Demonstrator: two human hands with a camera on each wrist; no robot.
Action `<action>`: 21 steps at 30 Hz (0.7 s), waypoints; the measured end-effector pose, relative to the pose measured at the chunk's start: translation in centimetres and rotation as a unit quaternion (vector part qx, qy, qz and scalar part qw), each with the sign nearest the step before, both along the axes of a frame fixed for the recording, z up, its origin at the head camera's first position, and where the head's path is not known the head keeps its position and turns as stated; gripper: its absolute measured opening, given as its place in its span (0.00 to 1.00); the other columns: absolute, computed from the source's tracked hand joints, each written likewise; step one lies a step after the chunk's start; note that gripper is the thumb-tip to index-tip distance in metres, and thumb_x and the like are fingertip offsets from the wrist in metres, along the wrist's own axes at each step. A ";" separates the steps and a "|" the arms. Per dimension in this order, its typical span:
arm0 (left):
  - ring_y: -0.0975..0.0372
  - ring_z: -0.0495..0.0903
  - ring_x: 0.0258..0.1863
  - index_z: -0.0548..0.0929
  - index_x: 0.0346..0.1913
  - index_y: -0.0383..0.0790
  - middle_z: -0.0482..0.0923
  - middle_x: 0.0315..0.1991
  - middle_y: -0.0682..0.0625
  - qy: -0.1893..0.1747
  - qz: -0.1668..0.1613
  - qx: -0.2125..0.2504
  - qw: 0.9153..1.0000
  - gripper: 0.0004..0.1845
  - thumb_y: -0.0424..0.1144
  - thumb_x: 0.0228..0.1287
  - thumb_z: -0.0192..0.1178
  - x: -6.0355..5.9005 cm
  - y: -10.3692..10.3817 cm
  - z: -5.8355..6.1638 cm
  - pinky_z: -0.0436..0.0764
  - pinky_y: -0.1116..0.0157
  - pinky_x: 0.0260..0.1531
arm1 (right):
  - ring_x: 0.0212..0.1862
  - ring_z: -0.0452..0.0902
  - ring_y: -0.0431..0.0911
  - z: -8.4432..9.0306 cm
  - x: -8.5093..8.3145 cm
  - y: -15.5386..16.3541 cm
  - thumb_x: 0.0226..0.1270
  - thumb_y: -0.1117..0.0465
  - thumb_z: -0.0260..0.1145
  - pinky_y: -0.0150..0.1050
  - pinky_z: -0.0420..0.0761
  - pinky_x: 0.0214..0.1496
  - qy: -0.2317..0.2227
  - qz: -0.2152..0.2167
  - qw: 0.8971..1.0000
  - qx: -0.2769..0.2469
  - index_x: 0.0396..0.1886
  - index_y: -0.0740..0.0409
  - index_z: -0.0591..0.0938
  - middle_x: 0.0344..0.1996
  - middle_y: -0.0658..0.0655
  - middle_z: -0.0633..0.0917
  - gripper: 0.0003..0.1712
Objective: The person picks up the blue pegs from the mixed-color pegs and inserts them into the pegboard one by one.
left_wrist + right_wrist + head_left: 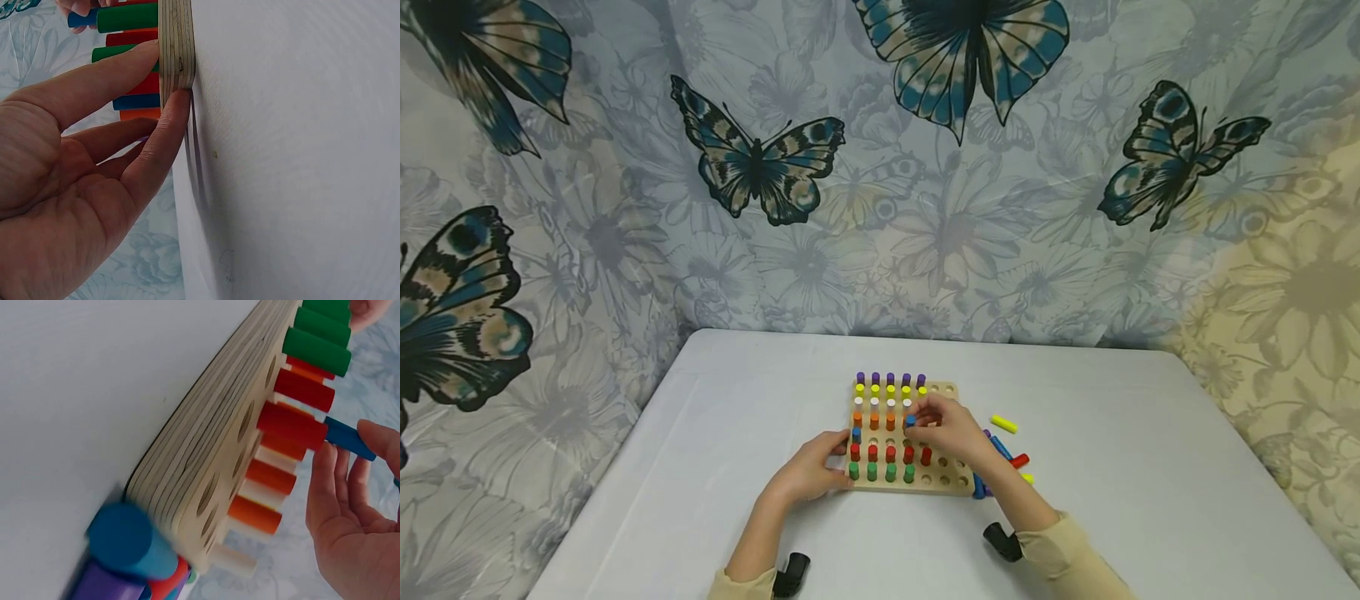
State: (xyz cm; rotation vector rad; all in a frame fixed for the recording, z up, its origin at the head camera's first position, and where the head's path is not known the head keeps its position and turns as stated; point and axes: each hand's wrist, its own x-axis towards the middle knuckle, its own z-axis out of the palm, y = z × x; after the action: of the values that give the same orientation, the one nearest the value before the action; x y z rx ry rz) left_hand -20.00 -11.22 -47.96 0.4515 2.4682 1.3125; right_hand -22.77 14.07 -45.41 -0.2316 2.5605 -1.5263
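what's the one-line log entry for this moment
left hand: steadies peg board edge | right hand: pinches blue peg over board | loose pegs: right of board

One wooden pegboard (951, 482) lies under two hands: the left hand (811, 471) at its near-left edge and the right hand (951, 429), which pinches one blue peg (911, 421). On the board away from that grip, the head view shows five purple pegs (891, 378) in the far row, five yellow pegs (891, 389) next, four white pegs (875, 403), and at least three orange pegs (874, 421); the rest of that row is hidden by the fingers. Nearer than the grip stand one more blue peg (856, 434), five red pegs (891, 454) and four green pegs (872, 472). Right of the gripping hand, loose pegs lie on the table: two yellow, one red, at least one blue, and some purple partly hidden.
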 end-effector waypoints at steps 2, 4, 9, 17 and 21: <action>0.46 0.75 0.56 0.66 0.68 0.24 0.72 0.59 0.35 0.001 -0.001 0.001 1.000 0.41 0.28 0.50 0.72 0.0 0.0 0.0 0.77 0.50 0.53 | 0.40 0.77 0.46 -0.1 -0.1 -0.4 0.57 0.63 0.73 0.38 0.81 0.40 0.000 0.007 1.000 0.000 0.41 0.58 0.80 0.35 0.52 0.82 0.13; 0.46 0.75 0.56 0.66 0.68 0.25 0.72 0.59 0.35 0.000 -0.002 -0.001 1.000 0.41 0.28 0.50 0.72 -0.1 0.0 0.0 0.78 0.50 0.53 | 0.39 0.76 0.45 -0.2 -0.3 -0.7 0.57 0.63 0.73 0.39 0.81 0.41 0.001 0.013 1.000 0.003 0.41 0.58 0.80 0.35 0.52 0.82 0.13; 0.46 0.75 0.56 0.66 0.68 0.25 0.72 0.59 0.35 0.004 -0.005 -0.003 1.000 0.41 0.29 0.51 0.72 -0.1 -0.1 0.0 0.78 0.51 0.53 | 0.39 0.77 0.44 -0.3 -0.3 -1.7 0.57 0.65 0.73 0.39 0.81 0.44 0.007 0.028 0.999 0.018 0.41 0.57 0.80 0.36 0.51 0.82 0.13; 0.47 0.75 0.56 0.66 0.68 0.26 0.73 0.59 0.36 0.004 -0.007 -0.004 1.000 0.40 0.30 0.52 0.72 -0.2 -0.2 -0.1 0.78 0.51 0.52 | 0.38 0.77 0.44 -0.3 -0.4 -3.0 0.58 0.65 0.73 0.38 0.81 0.42 0.027 0.056 0.997 0.039 0.39 0.56 0.80 0.34 0.50 0.82 0.11; 0.46 0.75 0.56 0.66 0.68 0.25 0.72 0.59 0.35 0.010 -0.011 -0.001 1.000 0.40 0.30 0.51 0.72 -0.3 -0.2 -0.1 0.78 0.51 0.52 | 0.38 0.78 0.44 -0.3 -0.4 -3.4 0.58 0.66 0.73 0.38 0.82 0.43 0.032 0.065 0.997 0.040 0.39 0.58 0.80 0.34 0.50 0.82 0.11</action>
State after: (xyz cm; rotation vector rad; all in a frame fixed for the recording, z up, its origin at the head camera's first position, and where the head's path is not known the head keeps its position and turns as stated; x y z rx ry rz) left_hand -20.28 -11.45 -48.07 0.4930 2.4735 1.3018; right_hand -23.20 10.64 -45.74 -0.4357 2.5911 -1.3892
